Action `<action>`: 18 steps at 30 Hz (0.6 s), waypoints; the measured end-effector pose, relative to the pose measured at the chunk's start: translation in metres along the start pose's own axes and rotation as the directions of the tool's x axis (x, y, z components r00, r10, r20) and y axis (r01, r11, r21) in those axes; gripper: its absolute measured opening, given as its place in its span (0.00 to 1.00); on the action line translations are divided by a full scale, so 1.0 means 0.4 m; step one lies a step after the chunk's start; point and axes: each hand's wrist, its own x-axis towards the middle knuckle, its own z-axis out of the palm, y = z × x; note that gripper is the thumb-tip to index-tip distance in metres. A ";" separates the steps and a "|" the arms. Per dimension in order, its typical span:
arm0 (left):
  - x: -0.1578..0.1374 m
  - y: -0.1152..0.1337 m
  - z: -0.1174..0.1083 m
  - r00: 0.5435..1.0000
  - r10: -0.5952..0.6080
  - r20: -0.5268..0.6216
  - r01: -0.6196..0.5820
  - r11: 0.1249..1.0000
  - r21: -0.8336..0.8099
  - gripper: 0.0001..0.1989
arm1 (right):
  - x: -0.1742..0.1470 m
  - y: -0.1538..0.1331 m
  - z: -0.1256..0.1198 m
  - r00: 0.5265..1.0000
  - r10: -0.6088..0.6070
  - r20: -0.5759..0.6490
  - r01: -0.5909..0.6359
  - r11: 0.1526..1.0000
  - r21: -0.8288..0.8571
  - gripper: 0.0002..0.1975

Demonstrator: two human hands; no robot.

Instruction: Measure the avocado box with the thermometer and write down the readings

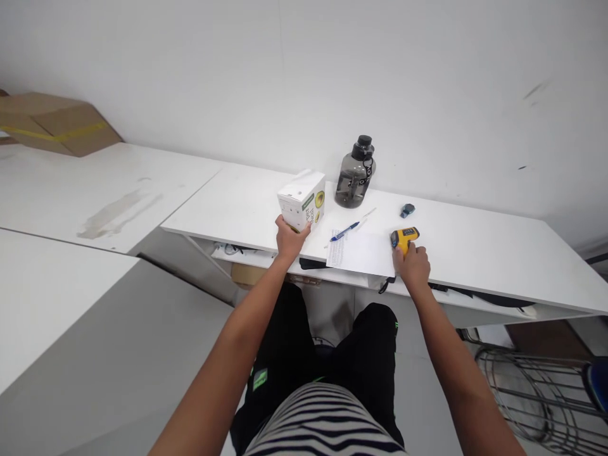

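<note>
1. Left hand — fingers clamped on a white box, near the desk's front edge.
2. Right hand — fingers wrapped around a yellow device, beside paper; desk extends farther right.

A white wall with dark scuffs at right spans the far side. Against it stands a narrow white desk, adjoined at left by a smudged white table. The floor is pale.
</note>
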 end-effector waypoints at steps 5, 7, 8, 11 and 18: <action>0.000 -0.013 0.014 0.996 0.080 0.049 -0.080 0.997 -0.003 0.43 | 0.019 -0.017 0.009 0.999 0.042 0.023 -0.043 0.998 0.050 0.27; 0.001 -0.013 0.013 0.995 0.098 0.035 -0.098 0.995 0.007 0.43 | 0.020 -0.019 0.011 0.998 0.051 0.023 -0.053 0.996 0.066 0.27; 0.001 -0.012 0.013 0.993 0.112 0.023 -0.113 0.993 0.016 0.44 | 0.020 -0.019 0.012 0.998 0.057 0.017 -0.058 0.996 0.071 0.27; 0.003 -0.011 0.014 0.987 0.162 -0.010 -0.161 0.986 0.052 0.44 | 0.017 -0.020 0.016 0.998 0.068 -0.004 -0.068 0.995 0.073 0.28; 0.009 -0.002 0.023 0.988 0.153 0.002 -0.152 0.978 0.144 0.49 | 0.018 -0.016 0.019 0.997 0.081 0.001 -0.080 0.994 0.067 0.28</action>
